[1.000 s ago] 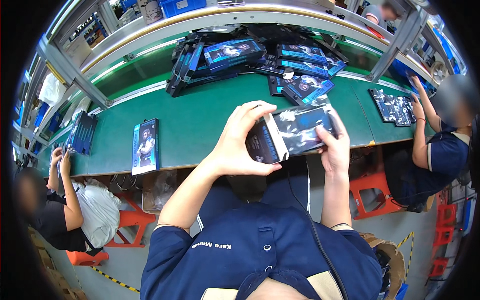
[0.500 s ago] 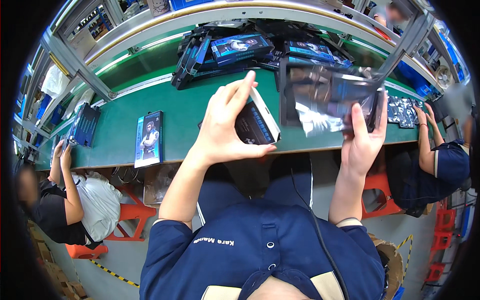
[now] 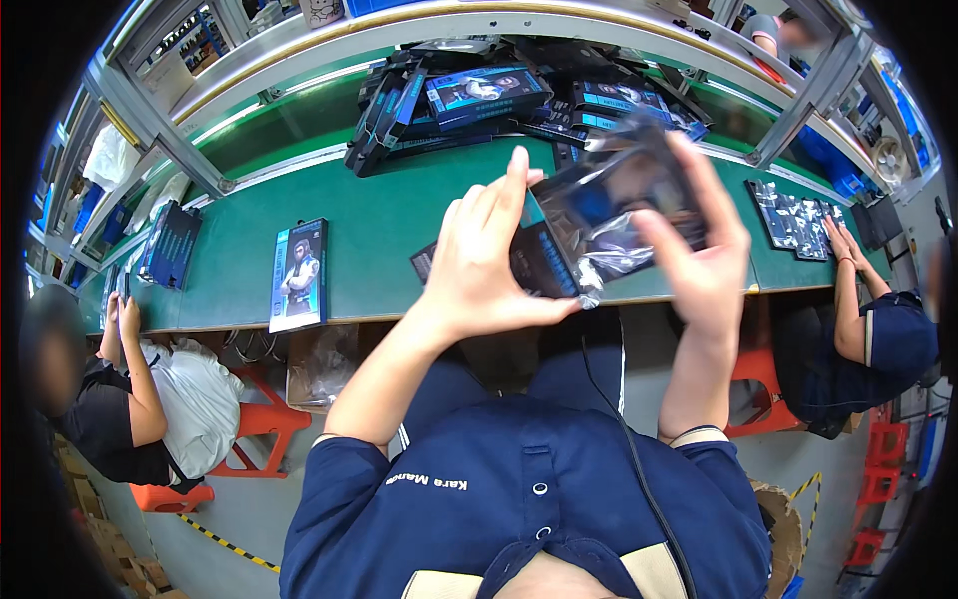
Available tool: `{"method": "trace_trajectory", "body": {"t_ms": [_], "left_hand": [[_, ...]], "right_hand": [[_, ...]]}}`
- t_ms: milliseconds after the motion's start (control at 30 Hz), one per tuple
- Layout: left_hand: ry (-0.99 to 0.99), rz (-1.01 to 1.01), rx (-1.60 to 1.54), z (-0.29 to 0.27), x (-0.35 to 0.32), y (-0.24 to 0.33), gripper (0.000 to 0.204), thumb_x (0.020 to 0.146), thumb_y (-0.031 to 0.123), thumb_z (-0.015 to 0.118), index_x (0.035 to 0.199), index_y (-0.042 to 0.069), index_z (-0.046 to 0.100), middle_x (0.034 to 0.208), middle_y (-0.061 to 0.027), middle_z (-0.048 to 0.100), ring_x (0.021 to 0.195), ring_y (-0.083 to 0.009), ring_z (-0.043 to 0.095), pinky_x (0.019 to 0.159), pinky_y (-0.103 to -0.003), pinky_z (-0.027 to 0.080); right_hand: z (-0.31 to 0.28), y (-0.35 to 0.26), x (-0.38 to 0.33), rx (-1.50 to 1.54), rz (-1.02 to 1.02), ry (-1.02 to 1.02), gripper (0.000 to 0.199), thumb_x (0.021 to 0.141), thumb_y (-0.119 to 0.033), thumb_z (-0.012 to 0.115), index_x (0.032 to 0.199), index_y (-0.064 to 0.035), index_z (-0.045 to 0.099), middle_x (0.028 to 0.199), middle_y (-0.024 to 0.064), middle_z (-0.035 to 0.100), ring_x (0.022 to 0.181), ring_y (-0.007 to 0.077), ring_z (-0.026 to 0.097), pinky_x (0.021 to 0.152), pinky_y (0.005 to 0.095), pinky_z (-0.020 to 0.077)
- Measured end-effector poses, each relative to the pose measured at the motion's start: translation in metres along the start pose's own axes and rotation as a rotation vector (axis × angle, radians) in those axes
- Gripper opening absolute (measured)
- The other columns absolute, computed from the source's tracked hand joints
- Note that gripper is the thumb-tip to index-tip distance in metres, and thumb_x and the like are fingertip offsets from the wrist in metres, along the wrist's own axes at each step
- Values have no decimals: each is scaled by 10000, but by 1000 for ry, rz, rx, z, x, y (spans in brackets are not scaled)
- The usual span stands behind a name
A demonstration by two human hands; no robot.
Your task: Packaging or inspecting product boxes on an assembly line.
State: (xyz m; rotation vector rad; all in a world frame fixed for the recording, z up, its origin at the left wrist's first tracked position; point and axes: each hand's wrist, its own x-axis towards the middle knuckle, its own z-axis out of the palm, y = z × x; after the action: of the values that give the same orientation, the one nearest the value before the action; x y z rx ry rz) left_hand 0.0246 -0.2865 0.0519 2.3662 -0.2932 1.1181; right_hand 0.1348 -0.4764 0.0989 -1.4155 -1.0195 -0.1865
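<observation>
Hands have drawn together again: right hand (image 3: 699,265) has brought the clear plastic sleeve (image 3: 619,215) down to the dark box (image 3: 539,262), fingers gripping both, left hand (image 3: 489,255) steadying it above the green table's (image 3: 379,240) near edge.

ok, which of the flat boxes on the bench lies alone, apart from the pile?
The box at the bench's near edge, left of the left hand. It lies flat with its printed figure face up, with bare green mat around it; the others are heaped in the pile at the back.
</observation>
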Motion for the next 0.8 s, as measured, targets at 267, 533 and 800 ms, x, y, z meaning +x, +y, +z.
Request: {"method": "trace_trajectory", "body": {"t_ms": [267, 533, 800], "left_hand": [[401, -363, -364, 49, -9, -3, 1323, 566, 282, 946, 1532, 19, 80, 1296, -209, 482, 1165, -305, 544, 979, -408, 461], [482, -396, -361, 50, -20, -7, 921, 574, 188, 967, 1246, 68, 348, 1164, -119, 491, 1055, -206, 557, 883, -335, 490], [512, -494, -1040, 16, -11, 0, 256, 945, 2, 616, 1112, 81, 438, 1120, -146, 631, 969, -150, 608, 870, -274, 480]], "right_hand": [[33, 13, -3, -272, -273, -125, 170, 814, -87, 731, 969, -21, 709, 981, 112, 640, 921, 305, 590, 846, 382, 476], [65, 43, -8, 824, 499, -56, 568, 930, -21, 585, 1457, -22, 373, 1239, 111, 567, 1139, 158, 552, 972, 298, 458], [99, 69, -32, 75, -254, 200, 101, 886, 17, 654, 971, 16, 599, 1085, 158, 617, 895, 188, 620, 742, 269, 497]]}}
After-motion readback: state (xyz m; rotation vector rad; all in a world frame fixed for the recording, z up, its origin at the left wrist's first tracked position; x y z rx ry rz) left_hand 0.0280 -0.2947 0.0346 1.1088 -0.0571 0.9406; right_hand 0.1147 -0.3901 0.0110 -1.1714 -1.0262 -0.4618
